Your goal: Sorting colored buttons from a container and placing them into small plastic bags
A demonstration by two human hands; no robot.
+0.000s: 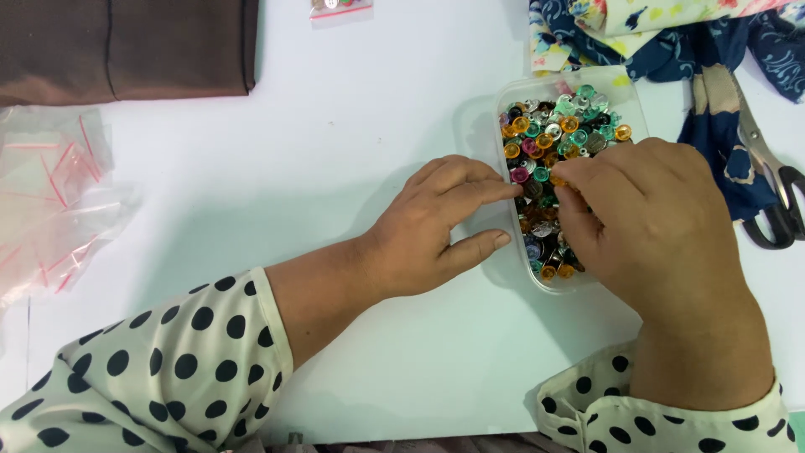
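Note:
A clear plastic tray [506, 94] lies on the white table, filled with several small colourful buttons [563, 127] in orange, teal, pink and silver. My left hand [436, 225] rests flat against the tray's left wall, its fingertips over the rim and touching the buttons. Over the tray's near half my right hand [650, 218] has its fingers curled and pinched down into the buttons; whether it holds one is hidden. Both wrists wear cream sleeves with black dots.
Scissors [776, 197] with black handles lie at the right on dark blue floral fabric [721, 126]. Clear zip bags with red strips [50, 193] are piled at the left. Brown cloth [126, 46] lies top left, a small bag of buttons [340, 8] at top centre.

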